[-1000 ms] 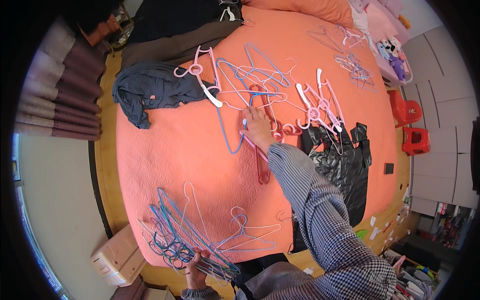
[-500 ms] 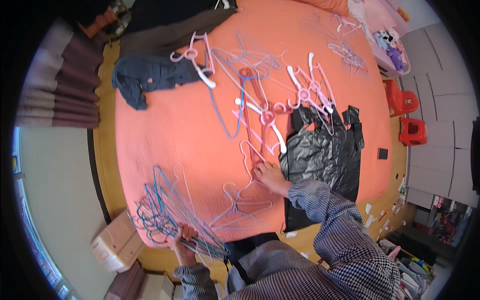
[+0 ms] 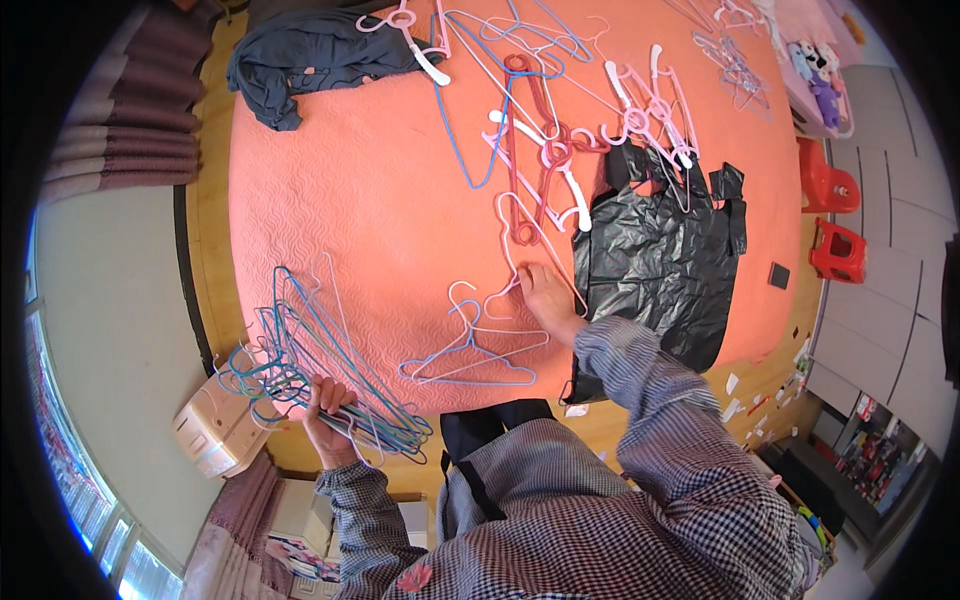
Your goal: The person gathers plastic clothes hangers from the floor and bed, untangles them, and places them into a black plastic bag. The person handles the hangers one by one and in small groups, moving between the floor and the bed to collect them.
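Observation:
My left hand [image 3: 328, 408] is closed around a thick bundle of wire clothes hangers [image 3: 320, 350], mostly teal and blue, at the bed's near left edge. The fingers of my right hand [image 3: 550, 300] close on the side of a pink clothes hanger [image 3: 508, 232] that lies on the bed. Left of that hand, a light blue hanger [image 3: 480, 375] and a pale pink one overlap. Just beyond are a dark red hanger [image 3: 515, 160] and a pink-and-white hanger [image 3: 560, 155]. A black plastic bag [image 3: 660, 270] spreads flat to the right.
The orange bedspread [image 3: 330, 190] carries more hangers toward the far side, including a blue hanger [image 3: 460, 170]. Dark clothing [image 3: 310, 65] is heaped at the far left. Red stools [image 3: 838, 250] stand right of the bed, and a beige storage box [image 3: 215, 425] at the near left.
The view has shifted, so the bed and its hangers sit higher in the picture. My right hand has moved slightly nearer the pink hanger's neck. My left hand still grips the bundle.

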Motion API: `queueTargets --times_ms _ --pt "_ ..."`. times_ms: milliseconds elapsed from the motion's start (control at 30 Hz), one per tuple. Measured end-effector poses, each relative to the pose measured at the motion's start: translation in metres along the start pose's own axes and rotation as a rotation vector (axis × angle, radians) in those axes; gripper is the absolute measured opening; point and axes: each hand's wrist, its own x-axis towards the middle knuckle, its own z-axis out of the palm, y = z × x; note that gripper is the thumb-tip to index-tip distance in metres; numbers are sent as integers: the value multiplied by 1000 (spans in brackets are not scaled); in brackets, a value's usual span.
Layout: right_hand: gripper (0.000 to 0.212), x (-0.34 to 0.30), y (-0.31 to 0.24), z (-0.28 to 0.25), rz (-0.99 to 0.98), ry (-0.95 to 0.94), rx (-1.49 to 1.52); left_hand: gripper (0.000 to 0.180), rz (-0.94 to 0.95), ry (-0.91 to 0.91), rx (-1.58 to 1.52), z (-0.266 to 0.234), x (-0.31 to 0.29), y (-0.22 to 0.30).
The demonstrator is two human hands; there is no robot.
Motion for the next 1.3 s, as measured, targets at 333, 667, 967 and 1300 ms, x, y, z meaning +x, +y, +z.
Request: queueTargets --times_ms 333,667,967,1300 --pt "24 -9 -34 -106 341 -62 926 8 -17 74 48 -10 -7 6" --pt "47 68 4 -34 55 -548 380 10 -7 126 141 -11 -7 0" --pt "26 269 70 26 579 21 194 9 -53 125 171 -18 2 -13" --pt "14 126 17 -52 622 365 1051 7 -94 75 172 6 -6 -20"
